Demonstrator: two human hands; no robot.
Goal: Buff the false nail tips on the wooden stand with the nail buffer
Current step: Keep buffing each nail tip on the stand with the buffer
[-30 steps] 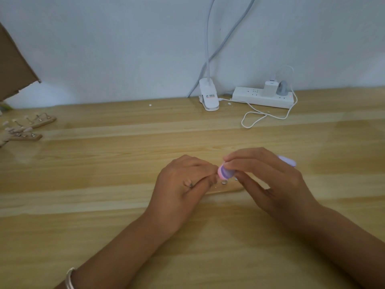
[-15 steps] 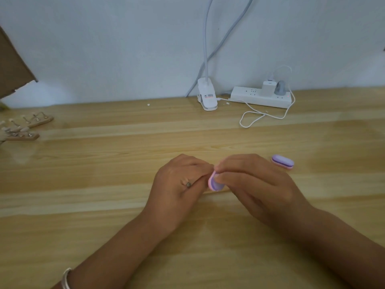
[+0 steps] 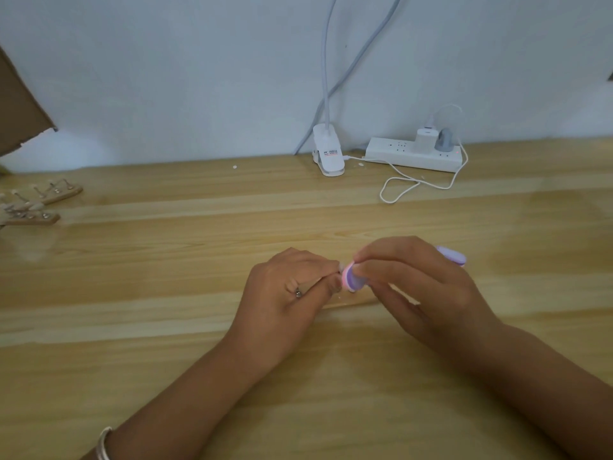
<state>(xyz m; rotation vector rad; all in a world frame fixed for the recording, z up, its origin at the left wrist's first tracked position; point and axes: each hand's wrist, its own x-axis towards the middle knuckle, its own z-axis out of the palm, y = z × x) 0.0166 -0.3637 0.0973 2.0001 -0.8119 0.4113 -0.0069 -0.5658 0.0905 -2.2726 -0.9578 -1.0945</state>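
**Buffer at work between two hands, mid-desk**

The right hand (image 3: 421, 293) pinches a pink-and-purple buffer (image 3: 351, 279) between thumb and fingertips, its rounded end turned towards the left hand (image 3: 285, 293). The left hand's fingers curl down over the left end of a wooden stand (image 3: 353, 302), which lies flat on the desk (image 3: 166, 327) under both hands (only a short strip of it shows). A pale nail tip (image 3: 340, 266) peeks out at the left fingertips, touching the buffer's edge. A second purple buffer (image 3: 452, 255) lies just behind the right hand. Two more stands (image 3: 43, 194) with tips sit at the far left edge. Against the wall are a white lamp clip (image 3: 328, 152) and a power strip (image 3: 414, 157) with a looped cable (image 3: 398, 190).
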